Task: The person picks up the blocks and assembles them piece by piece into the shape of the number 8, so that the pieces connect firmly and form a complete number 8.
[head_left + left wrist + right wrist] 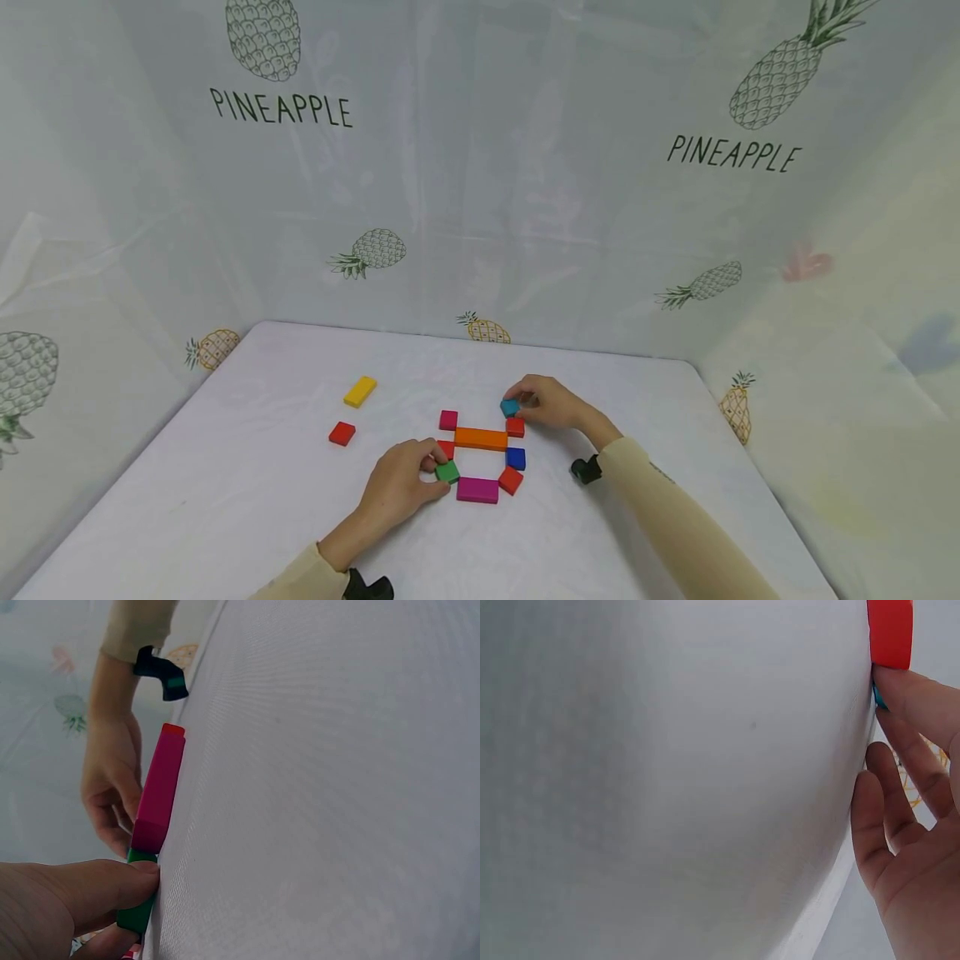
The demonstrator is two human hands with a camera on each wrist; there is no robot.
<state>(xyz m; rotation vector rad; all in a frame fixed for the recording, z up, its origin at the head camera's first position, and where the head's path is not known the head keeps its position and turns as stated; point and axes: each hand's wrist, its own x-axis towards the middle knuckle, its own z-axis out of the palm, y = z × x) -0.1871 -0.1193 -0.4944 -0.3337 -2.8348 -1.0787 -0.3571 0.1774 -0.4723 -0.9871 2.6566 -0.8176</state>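
Note:
Between thumb and finger, my left hand (401, 482) pinches a green block (447, 472) at the lower left corner of a ring of coloured blocks. The green block touches or nearly touches the magenta block (477, 490) in the left wrist view. My right hand (551, 402) pinches a light blue block (510, 407) just above a red block (515, 427) at the upper right. An orange bar (482, 438) crosses the ring's top, with a pink block (448, 420) at its upper left. A dark blue block (516, 458) and a tilted red block (511, 480) form the right side.
A yellow block (361, 392) and a separate red block (342, 433) lie on the left of the white table (247, 467). Pineapple-printed sheeting (487, 192) hangs behind and at both sides. Each wrist carries a black mount (586, 470).

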